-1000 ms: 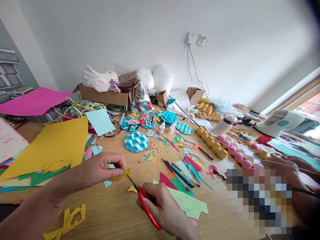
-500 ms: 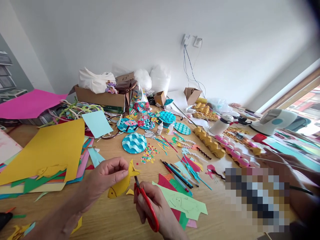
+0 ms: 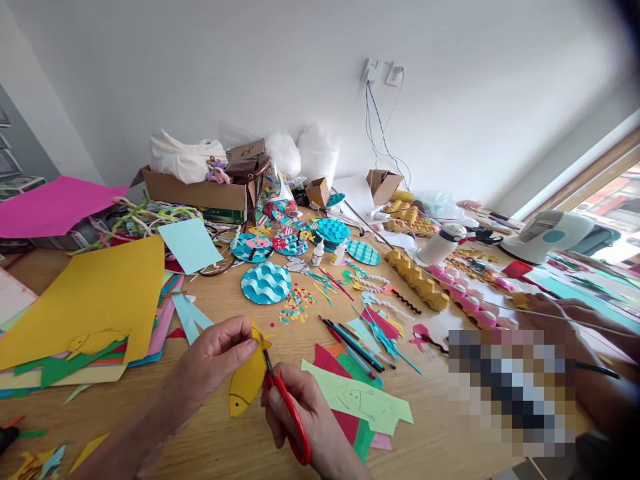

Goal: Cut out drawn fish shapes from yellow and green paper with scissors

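A yellow paper fish [image 3: 249, 377] with a drawn eye and head line hangs tilted, its head pointing down. My left hand [image 3: 220, 353] pinches it near the tail end between thumb and fingers. Red-handled scissors [image 3: 294, 427] are gripped in my right hand [image 3: 300, 407], with the blades at the fish's edge close to the tail. Just right of that hand lies a pale green paper [image 3: 367, 400] with a pencilled fish on it. It rests over red and green paper pieces.
Yellow card [image 3: 115, 287] and coloured sheets lie at left. Pens [image 3: 355, 347], confetti [image 3: 297, 303] and a wavy blue disc [image 3: 266, 283] sit ahead. Glue bottles [image 3: 318, 254] stand behind. At right, another person's hand [image 3: 545, 313] is near painted egg-carton strips [image 3: 417, 280].
The fish has turned in my left hand, its head now hanging lower and further right. The scissors have shifted slightly left. A small yellow scrap beside the fish is no longer visible.
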The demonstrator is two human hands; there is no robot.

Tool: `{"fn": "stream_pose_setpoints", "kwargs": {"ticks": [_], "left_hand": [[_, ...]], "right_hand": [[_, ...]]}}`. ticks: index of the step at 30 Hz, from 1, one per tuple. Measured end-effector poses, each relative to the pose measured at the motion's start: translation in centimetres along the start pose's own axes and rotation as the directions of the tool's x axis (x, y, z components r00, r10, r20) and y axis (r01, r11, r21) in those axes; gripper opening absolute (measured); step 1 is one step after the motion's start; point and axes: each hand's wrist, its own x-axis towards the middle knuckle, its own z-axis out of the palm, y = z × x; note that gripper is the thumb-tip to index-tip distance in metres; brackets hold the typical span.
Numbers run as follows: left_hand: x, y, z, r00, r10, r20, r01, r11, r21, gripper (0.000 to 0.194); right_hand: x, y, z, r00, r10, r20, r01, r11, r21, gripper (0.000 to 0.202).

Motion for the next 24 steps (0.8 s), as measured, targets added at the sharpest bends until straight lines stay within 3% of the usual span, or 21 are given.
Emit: {"fn": "stream_pose_setpoints", "kwargs": {"ticks": [15,24], "left_hand": [[0.2,-0.38,0.54,0.999,-0.027,0.022,0.029,0.998,-0.057,0.02],[-0.02,-0.6,0.84,0.997,0.004,-0.071,-0.004,1.0,-0.013,0.024]], "right_hand": [[0.02,0.57,-0.15,1.0,-0.028,-0.008,0.029,0.997,0.076,0.048],[-0.04,0.17,0.06,1.0,-0.022,-0.012,0.023,0.993,0.115,0.052]]}}
